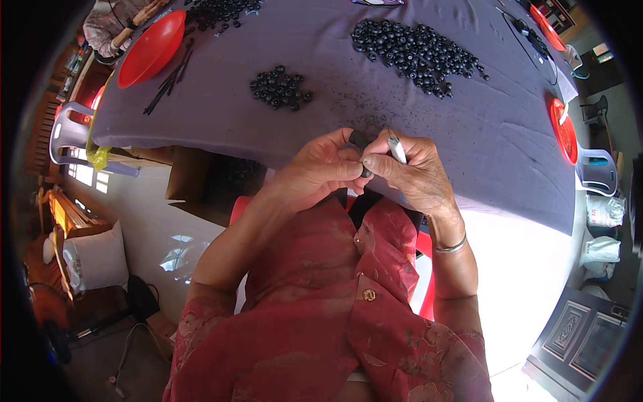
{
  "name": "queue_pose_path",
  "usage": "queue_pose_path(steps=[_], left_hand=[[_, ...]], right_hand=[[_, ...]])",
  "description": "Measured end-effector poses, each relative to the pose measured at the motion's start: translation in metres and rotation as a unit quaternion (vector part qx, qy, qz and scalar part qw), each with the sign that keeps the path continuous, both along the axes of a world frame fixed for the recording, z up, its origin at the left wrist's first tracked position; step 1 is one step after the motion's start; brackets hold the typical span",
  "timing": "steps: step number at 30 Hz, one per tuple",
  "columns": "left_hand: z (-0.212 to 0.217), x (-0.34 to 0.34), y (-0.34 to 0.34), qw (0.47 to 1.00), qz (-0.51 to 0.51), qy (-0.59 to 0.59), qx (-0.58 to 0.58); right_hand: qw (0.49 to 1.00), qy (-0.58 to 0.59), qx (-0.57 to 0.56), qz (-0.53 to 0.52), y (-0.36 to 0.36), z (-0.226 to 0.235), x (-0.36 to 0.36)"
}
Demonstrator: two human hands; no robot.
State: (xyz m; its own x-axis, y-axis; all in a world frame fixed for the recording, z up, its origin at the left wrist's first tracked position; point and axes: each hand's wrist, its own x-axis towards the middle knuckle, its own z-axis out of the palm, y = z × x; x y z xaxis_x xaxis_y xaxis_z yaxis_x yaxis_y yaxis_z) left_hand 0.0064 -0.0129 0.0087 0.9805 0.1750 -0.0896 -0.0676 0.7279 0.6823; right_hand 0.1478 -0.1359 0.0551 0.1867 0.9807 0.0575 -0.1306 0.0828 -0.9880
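Note:
In front of my chest, at the table's near edge, my two hands meet. My left hand (318, 171) is closed, pinching a small black round piece (366, 172) like a big bead between thumb and fingers. A black covering (358, 139) appears to sit on a left fingertip. My right hand (418, 173) is closed around a short tool with a pale, wrapped-looking handle (398, 150); its kind is not clear. The right thumb presses against the black piece, and the fingers hide part of it.
A purple-grey cloth (495, 141) covers the table. On it lie a small pile of black pieces (280, 87), a larger pile (415, 55), dark crumbs (362, 104), dark sticks (174, 77) and a red bowl (153, 50). Another person's arm (137, 17) reaches in at far left.

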Motion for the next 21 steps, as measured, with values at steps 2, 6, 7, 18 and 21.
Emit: queue_pose_path(steps=[2, 6, 7, 18, 21], left_hand=[[-0.001, 0.001, -0.002, 1.0, 0.0, 0.002, -0.011], [-0.004, 0.001, -0.001, 1.0, 0.018, -0.02, -0.006], [-0.003, 0.0, -0.001, 0.999, 0.022, -0.025, 0.004], [0.015, -0.007, 0.003, 0.986, 0.109, -0.043, 0.118], [0.018, -0.008, 0.002, 0.984, 0.113, -0.046, 0.131]], right_hand=[[1.0, 0.025, -0.017, 0.0, 0.0, 0.0, -0.001], [0.999, 0.043, -0.011, -0.032, 0.0, -0.003, -0.001], [0.998, -0.011, -0.016, -0.052, 0.0, -0.005, 0.0], [0.902, -0.409, 0.103, -0.096, -0.011, 0.007, 0.004], [0.862, -0.478, 0.146, -0.083, -0.007, 0.004, -0.002]])
